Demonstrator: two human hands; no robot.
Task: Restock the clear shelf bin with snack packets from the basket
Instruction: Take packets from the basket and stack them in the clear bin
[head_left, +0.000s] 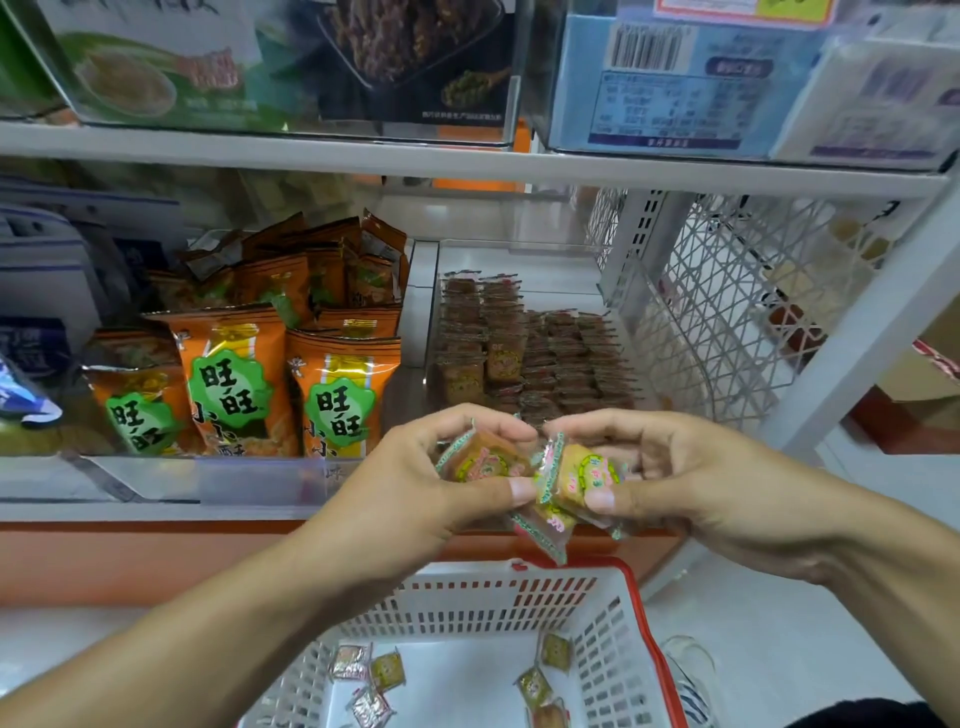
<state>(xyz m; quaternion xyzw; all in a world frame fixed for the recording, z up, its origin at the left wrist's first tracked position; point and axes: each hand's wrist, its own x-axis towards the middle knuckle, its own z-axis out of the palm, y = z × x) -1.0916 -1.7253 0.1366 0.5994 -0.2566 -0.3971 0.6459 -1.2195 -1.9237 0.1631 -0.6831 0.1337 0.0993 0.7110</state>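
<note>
1. The left hand (415, 483) pinches a small stack of snack packets (485, 460) in front of the shelf, thumb underneath and fingers curled over the top; the grip is closed tight on the wrappers.
2. The right hand (691, 478) meets it fingertip to fingertip, its own grip clamped on a second bunch of packets (576, 478), thumb pressed on the yellow-green face of the front one.
3. More wrappers hang loose just below the right thumb, one packet (540, 535) dangling at a tilt between the two hands.
4. Directly beyond both grips sits the clear shelf bin (441, 312), already holding rows of the same small brown-and-red packets (540, 358) stacked on edge; its front part, nearest the hands, is hidden behind the fingers.
5. Below the hands, the white basket (498, 597) with a red rim stands on the floor, a few loose packets (535, 686) scattered on its bottom.
6. To the left of the left grip, orange snack bags (234, 379) with green labels fill the neighbouring bin, standing upright in rows.
7. Beyond and to the right of the right grip, a white lattice panel (743, 312) closes the end of the shelf.
8. Above the hands, the upper shelf (467, 161) carries clear bins of boxed goods, a blue box (675, 83) with a barcode among them.
</note>
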